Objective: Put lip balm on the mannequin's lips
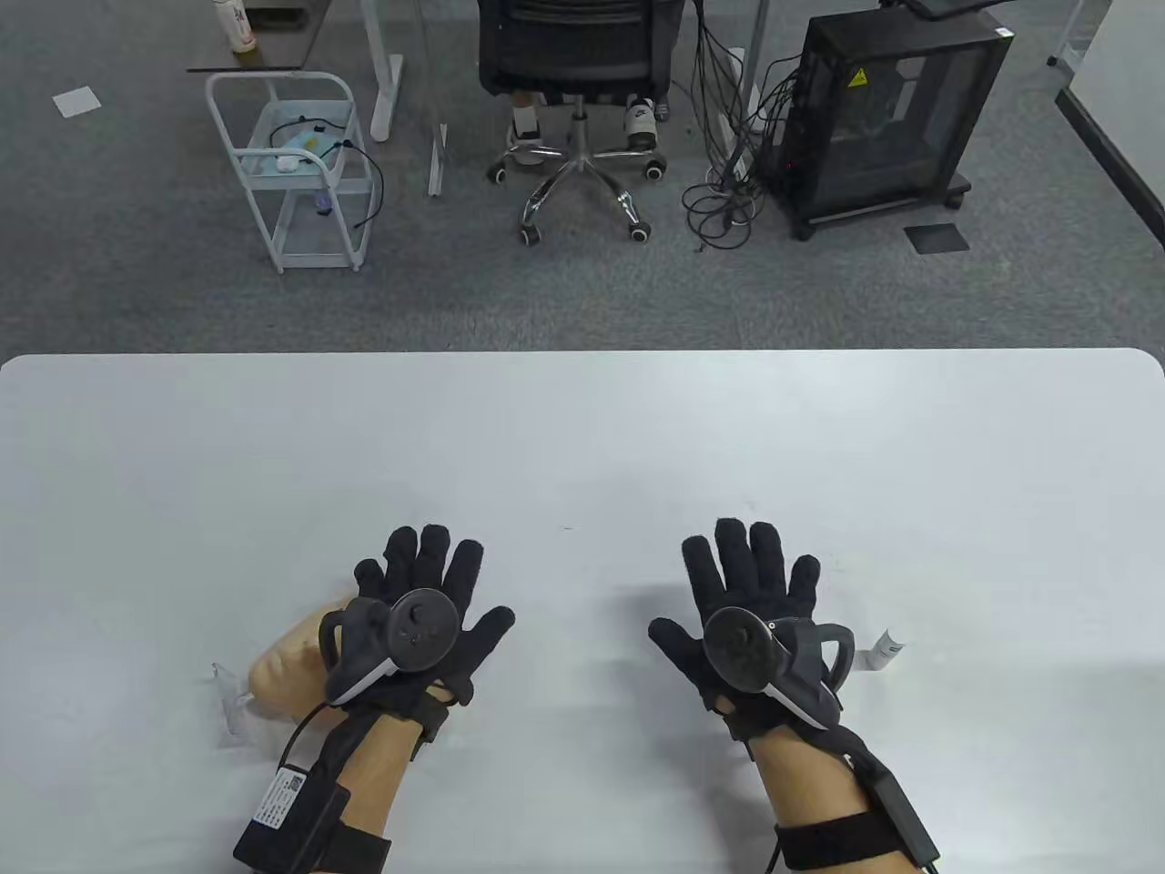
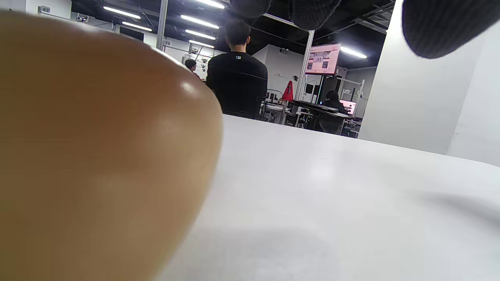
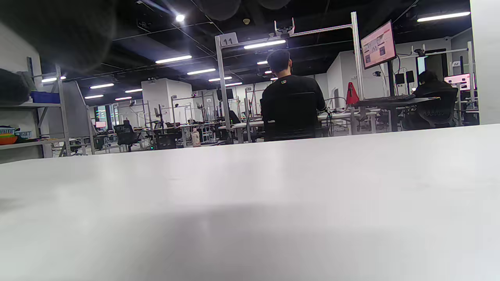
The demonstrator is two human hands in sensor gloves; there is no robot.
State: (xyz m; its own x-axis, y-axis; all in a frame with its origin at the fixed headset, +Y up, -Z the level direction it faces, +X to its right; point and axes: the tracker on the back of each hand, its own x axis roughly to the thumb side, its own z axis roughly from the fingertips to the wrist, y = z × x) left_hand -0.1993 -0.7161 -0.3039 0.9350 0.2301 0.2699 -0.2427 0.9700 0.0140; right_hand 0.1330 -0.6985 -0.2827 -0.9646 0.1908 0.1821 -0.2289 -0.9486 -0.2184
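Note:
A tan mannequin face (image 1: 282, 663) lies on the white table (image 1: 582, 437) at the lower left, largely hidden under my left hand (image 1: 428, 583). It fills the left of the left wrist view (image 2: 97, 156). My left hand is spread flat, fingers extended, above the mannequin and holds nothing. A small white lip balm tube (image 1: 885, 649) lies on the table just right of my right hand (image 1: 746, 583). My right hand is spread flat and open, holding nothing, apart from the tube. The mannequin's lips are hidden.
A clear stand piece (image 1: 229, 696) shows left of the mannequin. Beyond the table's far edge are an office chair (image 1: 582, 109), a white cart (image 1: 296, 173) and a black cabinet (image 1: 878, 118) on the carpet.

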